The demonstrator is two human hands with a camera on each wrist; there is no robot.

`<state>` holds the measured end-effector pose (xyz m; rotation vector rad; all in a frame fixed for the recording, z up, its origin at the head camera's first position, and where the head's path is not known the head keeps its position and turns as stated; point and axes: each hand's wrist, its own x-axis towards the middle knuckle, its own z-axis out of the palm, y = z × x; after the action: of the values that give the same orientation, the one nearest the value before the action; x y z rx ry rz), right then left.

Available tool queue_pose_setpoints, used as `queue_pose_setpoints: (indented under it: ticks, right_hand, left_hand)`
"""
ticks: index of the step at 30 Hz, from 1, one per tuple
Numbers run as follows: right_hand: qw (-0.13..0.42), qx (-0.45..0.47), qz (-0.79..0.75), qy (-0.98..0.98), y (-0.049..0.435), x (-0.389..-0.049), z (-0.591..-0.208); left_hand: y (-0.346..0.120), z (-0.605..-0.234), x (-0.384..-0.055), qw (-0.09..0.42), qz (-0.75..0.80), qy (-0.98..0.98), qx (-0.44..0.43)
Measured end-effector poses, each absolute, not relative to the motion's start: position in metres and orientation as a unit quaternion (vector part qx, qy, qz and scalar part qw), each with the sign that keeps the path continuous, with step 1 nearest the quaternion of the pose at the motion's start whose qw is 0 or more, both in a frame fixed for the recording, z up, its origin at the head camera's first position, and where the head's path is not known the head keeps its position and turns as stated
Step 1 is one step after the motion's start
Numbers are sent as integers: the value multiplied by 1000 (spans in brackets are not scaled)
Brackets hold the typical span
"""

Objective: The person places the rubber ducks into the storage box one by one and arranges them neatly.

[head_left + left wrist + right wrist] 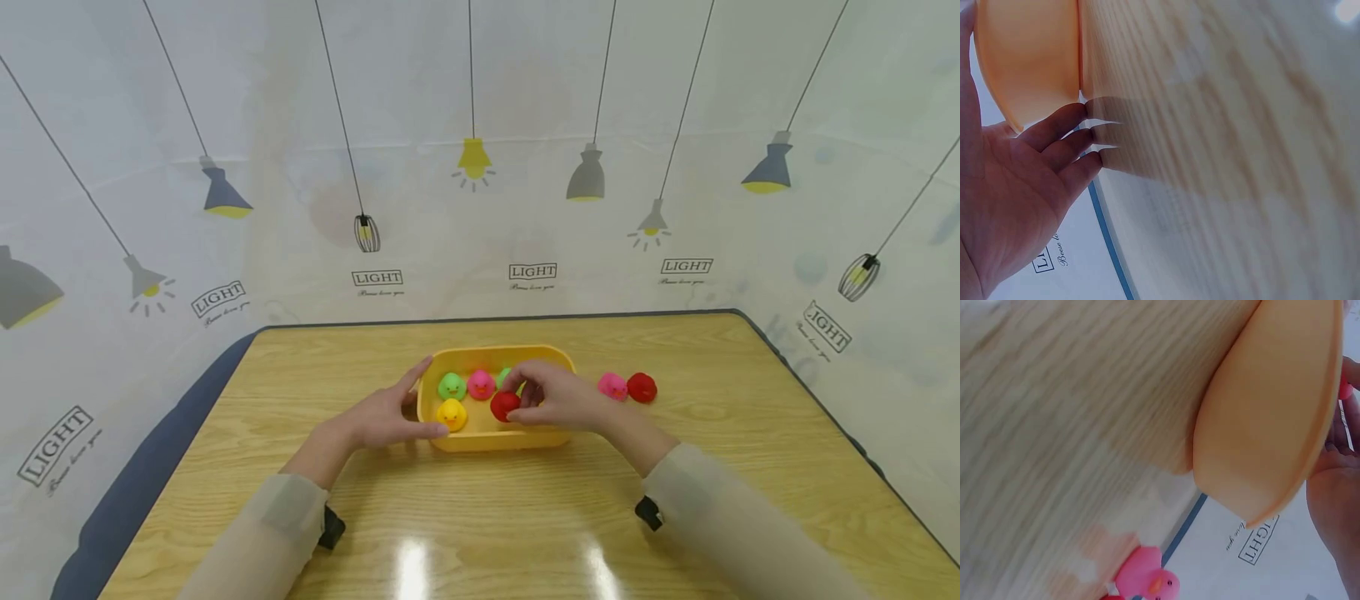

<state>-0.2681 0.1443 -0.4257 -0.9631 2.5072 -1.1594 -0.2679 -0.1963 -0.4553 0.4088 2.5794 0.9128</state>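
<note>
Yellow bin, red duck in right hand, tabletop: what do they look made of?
Yellow bin: likely molded plastic, satin; smooth walls, rounded corners.
Red duck in the right hand: possibly vinyl or rubber, judging by its rounded toy form; partly hidden, finish unclear.
Tabletop: wood or wood-look laminate, glossy; grain and bright reflections show.

A wood-grained table (480, 500) is bordered on its far side by a dark blue edge (495, 318). Beyond it, and to left and right, a whitish wall covering (532, 50) is printed with hanging lamps (474, 156) and framed "LIGHT" lettering (532, 272); pale blotches (811, 267), too blurred to be made out, are perhaps printed there too. Two bright reflections (412, 567) are thrown on the table's near part.
</note>
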Motion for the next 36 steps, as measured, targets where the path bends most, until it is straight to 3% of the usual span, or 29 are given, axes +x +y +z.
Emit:
queue_pose_setpoints:
  ticks: [17, 36]
  right_hand:
    - [170, -267, -356, 879, 106, -283, -447]
    - [183, -250, -370, 876, 99, -286, -446]
  left_hand:
    - [-196, -458, -267, 184, 324, 916, 149]
    - [-197, -456, -266, 187, 329, 915, 144]
